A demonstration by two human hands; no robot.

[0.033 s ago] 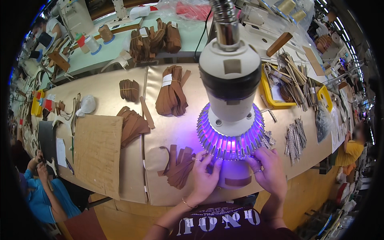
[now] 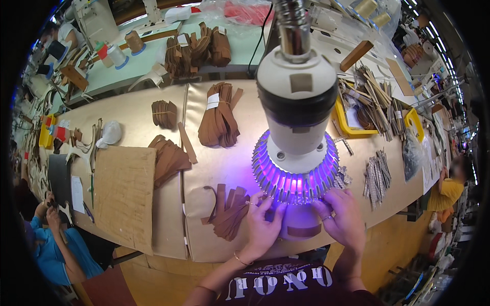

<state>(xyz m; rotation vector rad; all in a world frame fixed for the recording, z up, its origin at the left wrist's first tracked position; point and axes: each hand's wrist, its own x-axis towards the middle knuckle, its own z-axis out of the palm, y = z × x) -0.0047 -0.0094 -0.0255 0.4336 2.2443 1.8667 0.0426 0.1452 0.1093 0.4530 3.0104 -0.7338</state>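
A white and black lamp (image 2: pixel 297 102) with a ribbed, purple-glowing head hangs over the table in front of me and hides part of the work. At its near rim is my left hand (image 2: pixel 262 227), thumb and fingers bent together. Opposite it, my right hand (image 2: pixel 343 219) has its fingers curled in under the rim too. Whatever they pinch is covered by the lamp. Between my wrists a short brown strip (image 2: pixel 304 232) lies flat. Beside my left hand is a fanned pile of brown leather-like strips (image 2: pixel 229 213).
Banded brown bundles (image 2: pixel 219 120) and a loose pile (image 2: pixel 169 162) lie further left, near a cardboard sheet (image 2: pixel 125 199). On the right are patterned strips (image 2: pixel 377 176) and a yellow tray (image 2: pixel 357 133) of strips. A person in blue (image 2: pixel 69 255) sits at left, another in yellow (image 2: pixel 443 194) at right.
The lamp appears very slightly further right in the view. My hands keep nearly the same place and pose.
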